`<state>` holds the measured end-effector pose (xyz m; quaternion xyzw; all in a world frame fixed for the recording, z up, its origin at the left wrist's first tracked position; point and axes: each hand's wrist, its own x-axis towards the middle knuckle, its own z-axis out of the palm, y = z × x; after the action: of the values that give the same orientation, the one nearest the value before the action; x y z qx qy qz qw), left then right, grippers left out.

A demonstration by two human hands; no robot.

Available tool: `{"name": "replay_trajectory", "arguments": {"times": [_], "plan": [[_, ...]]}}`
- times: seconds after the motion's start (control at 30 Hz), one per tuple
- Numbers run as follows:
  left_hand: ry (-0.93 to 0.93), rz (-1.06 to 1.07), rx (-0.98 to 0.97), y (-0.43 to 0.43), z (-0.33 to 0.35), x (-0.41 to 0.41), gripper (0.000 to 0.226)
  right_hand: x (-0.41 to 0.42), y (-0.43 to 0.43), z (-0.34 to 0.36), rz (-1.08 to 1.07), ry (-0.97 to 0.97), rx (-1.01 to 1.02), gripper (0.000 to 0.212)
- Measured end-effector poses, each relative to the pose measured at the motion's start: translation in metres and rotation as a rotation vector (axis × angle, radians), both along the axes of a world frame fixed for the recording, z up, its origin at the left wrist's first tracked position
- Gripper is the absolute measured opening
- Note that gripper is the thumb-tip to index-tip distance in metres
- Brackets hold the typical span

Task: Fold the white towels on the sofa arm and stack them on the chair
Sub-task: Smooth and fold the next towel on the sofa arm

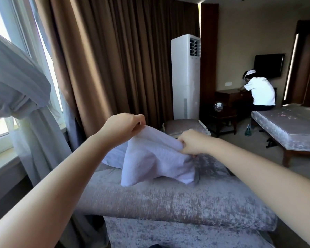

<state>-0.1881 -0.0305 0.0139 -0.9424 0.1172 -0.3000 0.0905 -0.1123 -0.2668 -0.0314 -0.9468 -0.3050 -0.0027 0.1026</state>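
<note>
L hand (122,128) & R hand (191,143) pinching waffle-textured towel (150,158), velvety sofa arm (168,199)

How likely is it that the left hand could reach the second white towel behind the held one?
Probably yes, once freed: the left hand pinches the raised towel, whose drape partly covers the second towel. That one lies just below the hand, with nothing else between.

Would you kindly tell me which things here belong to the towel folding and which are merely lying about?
Job: white towel, pinched by left hand and right hand; sofa arm; chair.
Lying about: air conditioner; cup; green bottle; television.
</note>
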Motion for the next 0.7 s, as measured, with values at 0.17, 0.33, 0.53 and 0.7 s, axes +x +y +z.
{"name": "replay_trajectory", "arguments": {"times": [0.17, 0.33, 0.53, 0.7], "plan": [[0.295, 0.064, -0.093, -0.003, 0.002, 0.001, 0.015, 0.009, -0.022, 0.055, -0.162, -0.404, 0.183, 0.013], [0.155, 0.267, 0.076, -0.006, 0.017, 0.016, 0.023, 0.009, -0.028, 0.080, -0.258, -0.518, -0.076, 0.007], [0.498, 0.237, 0.172, -0.006, 0.005, 0.026, 0.023, 0.006, -0.047, 0.076, -0.365, -0.770, 0.171, 0.019], [0.287, 0.310, 0.054, 0.017, -0.006, 0.030, 0.031, 0.015, -0.067, 0.063, -0.382, -0.689, 0.000, 0.018]]}}
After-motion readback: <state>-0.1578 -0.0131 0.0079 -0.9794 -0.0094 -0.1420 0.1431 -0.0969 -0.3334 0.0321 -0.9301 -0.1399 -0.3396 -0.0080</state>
